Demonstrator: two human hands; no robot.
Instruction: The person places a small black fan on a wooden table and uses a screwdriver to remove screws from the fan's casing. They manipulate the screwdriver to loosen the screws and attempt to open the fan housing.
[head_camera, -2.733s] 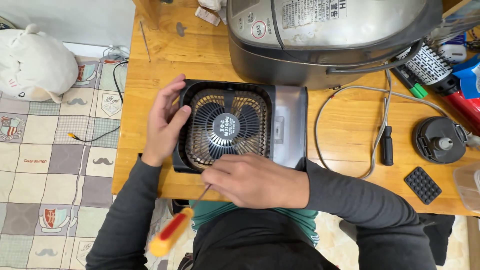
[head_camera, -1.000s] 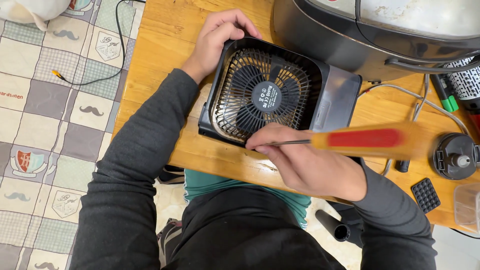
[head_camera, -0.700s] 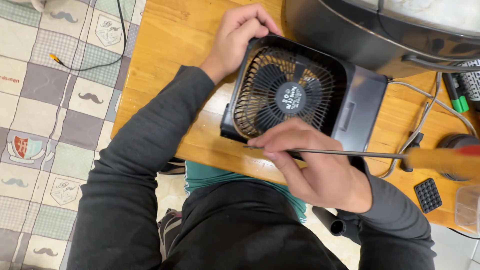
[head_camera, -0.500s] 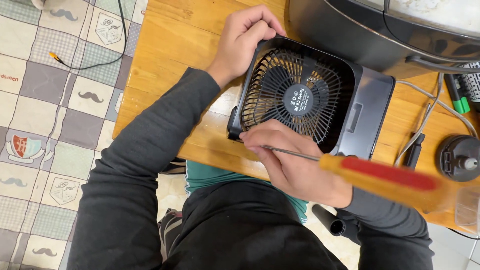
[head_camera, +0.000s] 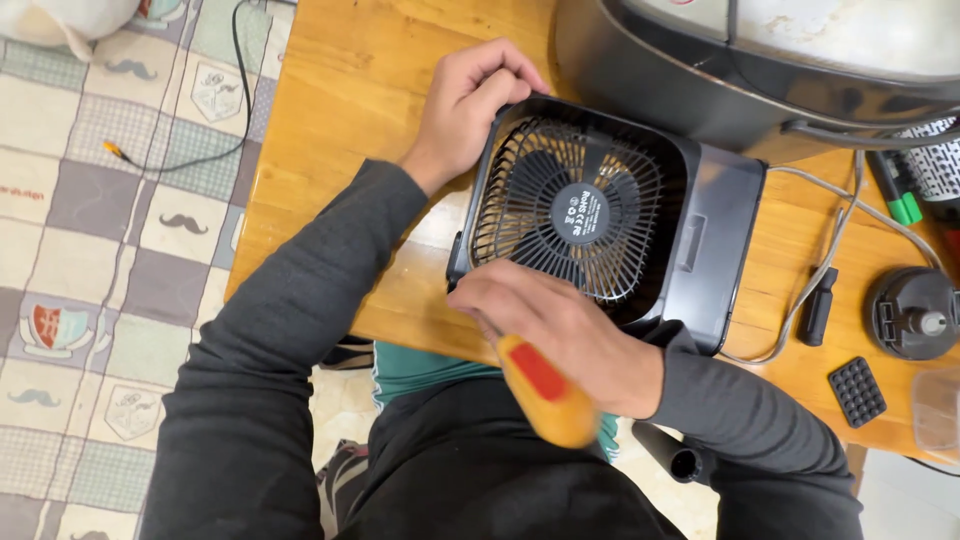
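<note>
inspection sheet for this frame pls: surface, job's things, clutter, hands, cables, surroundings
Surface: wooden table, bare at the left.
Job's things: black fan unit lying grille-up; screwdriver with yellow and red handle, tip hidden.
Clutter: large grey appliance, round black part, small black ridged pad.
Hands: left hand grips the fan's far corner; right hand holds the screwdriver at its near edge.
Cables: grey cord on the table; black cable on the floor.
Surroundings: patterned floor mat.
</note>
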